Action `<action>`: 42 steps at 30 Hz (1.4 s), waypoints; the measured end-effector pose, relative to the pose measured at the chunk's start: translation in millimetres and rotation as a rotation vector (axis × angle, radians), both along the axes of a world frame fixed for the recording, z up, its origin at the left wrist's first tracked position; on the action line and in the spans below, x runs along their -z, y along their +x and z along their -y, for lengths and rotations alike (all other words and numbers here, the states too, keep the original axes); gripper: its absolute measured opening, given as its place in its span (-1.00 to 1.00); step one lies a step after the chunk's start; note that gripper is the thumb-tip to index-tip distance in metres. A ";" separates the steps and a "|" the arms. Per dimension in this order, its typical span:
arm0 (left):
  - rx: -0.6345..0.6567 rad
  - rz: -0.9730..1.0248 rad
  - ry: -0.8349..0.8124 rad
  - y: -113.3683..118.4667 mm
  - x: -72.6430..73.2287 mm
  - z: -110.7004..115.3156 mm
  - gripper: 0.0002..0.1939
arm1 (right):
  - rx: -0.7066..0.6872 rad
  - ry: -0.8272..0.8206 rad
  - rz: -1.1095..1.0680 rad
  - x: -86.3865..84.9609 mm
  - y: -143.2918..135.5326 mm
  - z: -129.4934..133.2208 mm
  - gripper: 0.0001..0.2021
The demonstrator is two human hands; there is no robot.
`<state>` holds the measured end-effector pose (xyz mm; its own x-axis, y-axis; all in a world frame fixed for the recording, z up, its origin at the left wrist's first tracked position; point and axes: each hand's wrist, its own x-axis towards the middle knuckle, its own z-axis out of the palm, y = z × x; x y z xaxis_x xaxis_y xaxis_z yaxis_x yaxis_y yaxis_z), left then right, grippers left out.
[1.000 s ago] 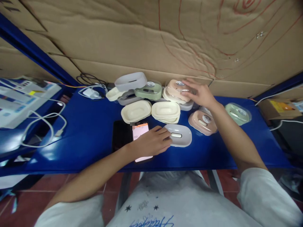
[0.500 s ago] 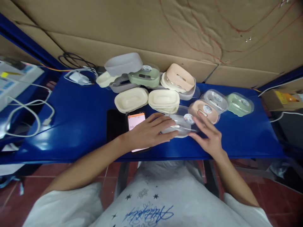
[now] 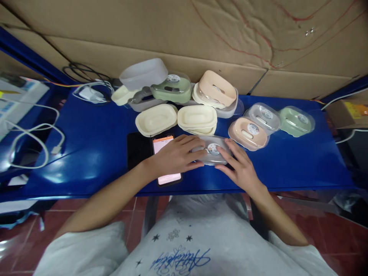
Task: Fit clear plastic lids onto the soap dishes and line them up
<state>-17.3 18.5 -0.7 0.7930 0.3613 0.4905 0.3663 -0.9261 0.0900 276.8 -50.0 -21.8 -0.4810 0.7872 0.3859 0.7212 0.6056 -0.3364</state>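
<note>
A grey soap box (image 3: 211,159) with a clear lid and a round sticker rests near the table's front edge. My left hand (image 3: 182,153) grips its left end, fingers curved over the lid. At the other end, my right hand (image 3: 237,163) holds the right side, with some fingertips on the lid by the sticker. Just behind and to the right are a lidded peach soap box (image 3: 253,140), a lidded grey one (image 3: 263,117) and a lidded green one (image 3: 297,120). The fingers partly hide the held box's ends.
Cream trays (image 3: 156,119) stand behind my left hand. Farther back are a grey base (image 3: 143,73), a green lidded box (image 3: 172,90) and a peach base (image 3: 217,86). A lit phone (image 3: 169,179) lies under my left forearm. White cables (image 3: 92,94) lie at the back left.
The clear lid, which stuck out behind the grey base, now sits over it. Both hands have shifted slightly left, and the box lies apart from the peach one.
</note>
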 end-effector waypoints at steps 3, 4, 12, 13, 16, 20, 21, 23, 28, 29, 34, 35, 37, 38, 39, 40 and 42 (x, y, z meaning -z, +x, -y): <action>-0.004 -0.053 -0.042 0.4 -1.5 2.4 -0.76 | -0.027 0.009 0.017 1.9 0.8 0.6 -0.10; -0.011 -0.076 -0.052 0.5 -1.6 3.1 -0.78 | -0.037 -0.001 0.024 2.3 1.6 0.5 -0.10; 0.009 -0.040 -0.051 -0.9 1.0 1.3 -0.72 | -0.036 -0.017 0.035 4.2 3.9 0.6 -0.12; 0.016 -0.017 -0.050 -2.2 -0.1 0.0 -0.69 | -0.035 -0.001 0.045 4.1 4.4 0.9 -0.13; -0.046 -0.002 -0.040 -7.7 -5.2 -5.5 -0.72 | -0.010 0.040 0.079 1.8 8.3 0.2 -0.17; -0.298 -0.015 -0.001 -16.1 -6.6 -18.4 -0.72 | 0.042 0.028 0.106 -8.1 18.2 -5.5 -0.27; -0.362 -0.026 0.003 -18.0 -5.0 -22.1 -0.69 | 0.051 0.009 0.110 -11.8 21.0 -7.4 -0.30; -0.448 -0.061 -0.006 -21.8 -0.3 -29.2 -0.66 | 0.068 -0.044 0.124 -19.2 26.9 -10.5 -0.35; -0.488 -0.059 -0.062 -27.1 7.5 -37.8 -0.78 | 0.153 -0.094 0.180 -28.9 42.7 -9.6 -0.45; -0.488 -0.039 -0.070 -27.2 7.2 -37.5 -0.79 | 0.182 -0.092 0.187 -28.5 46.2 -8.2 -0.46; -0.413 0.052 -0.112 -22.8 0.0 -30.5 -0.78 | 0.333 -0.059 0.170 -16.1 61.7 0.4 -0.46; -0.396 0.059 -0.119 -21.4 -1.7 -28.5 -0.78 | 0.364 -0.046 0.163 -13.0 63.7 2.2 -0.44; -0.371 0.068 -0.121 -18.6 -4.5 -24.9 -0.78 | 0.415 -0.020 0.151 -9.3 65.9 5.8 -0.41; -0.362 0.070 -0.117 -17.5 -5.5 -23.4 -0.79 | 0.425 -0.011 0.148 -9.5 66.2 6.9 -0.39; -0.354 0.068 -0.108 -16.6 -6.0 -22.2 -0.79 | 0.421 -0.008 0.146 -11.5 65.8 7.0 -0.36; -0.348 0.063 -0.097 -15.9 -6.1 -21.4 -0.79 | 0.402 -0.013 0.143 -15.3 64.8 5.5 -0.33; -0.338 0.042 -0.069 -15.1 -4.9 -20.8 -0.79 | 0.328 -0.028 0.124 -27.4 61.2 -4.7 -0.30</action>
